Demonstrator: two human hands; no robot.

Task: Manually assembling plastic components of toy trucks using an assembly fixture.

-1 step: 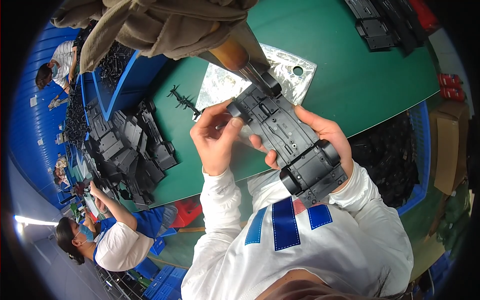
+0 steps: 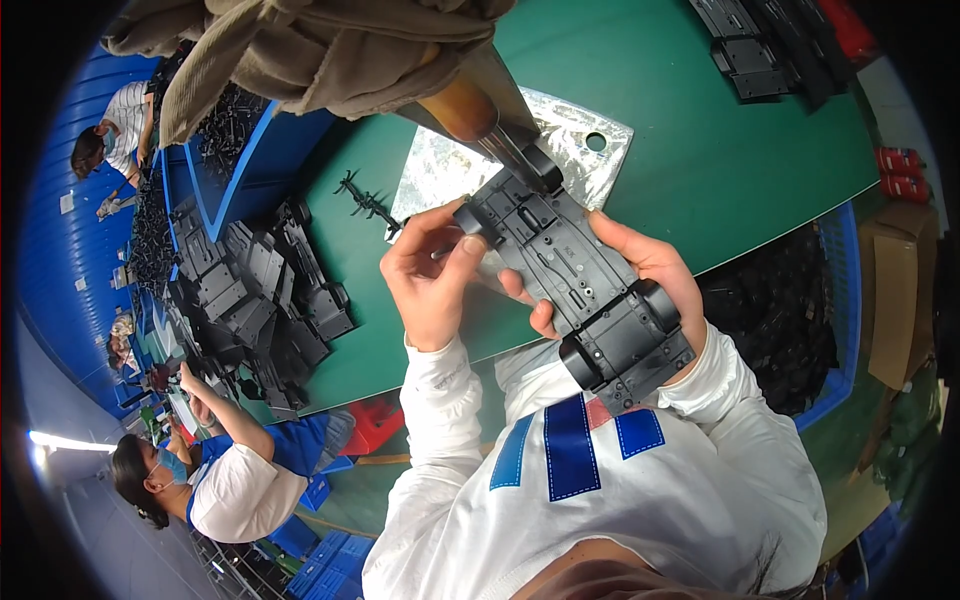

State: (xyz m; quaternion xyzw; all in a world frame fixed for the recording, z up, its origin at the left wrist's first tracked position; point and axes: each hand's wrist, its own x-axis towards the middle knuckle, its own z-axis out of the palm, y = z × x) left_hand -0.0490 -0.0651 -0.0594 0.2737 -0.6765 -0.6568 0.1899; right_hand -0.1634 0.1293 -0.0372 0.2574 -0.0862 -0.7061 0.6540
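Observation:
A black plastic car chassis [image 2: 570,262] is held tilted above the green table's near edge. My right hand [image 2: 660,275] wraps round its right side, the thumb along the edge and fingertips showing from beneath on the left. My left hand [image 2: 430,275] is closed at the chassis's upper left wheel arch, thumb against it. A small bit of metal shows between the left fingers; its kind is unclear. The metal tip of an amber-bodied tool [image 2: 465,108] comes down at the chassis's far end, by the upper right wheel arch. Whether the tip touches is unclear.
Brownish cloth [image 2: 320,55] wraps the tool's upper part. Beneath is a shiny foil-covered plate [image 2: 570,125] with a hole. A thin black part [image 2: 368,200] and piled chassis [image 2: 250,290] lie left; more chassis [image 2: 755,55] far right. A blue crate [image 2: 848,300] stands right. A co-worker [image 2: 240,470] works left.

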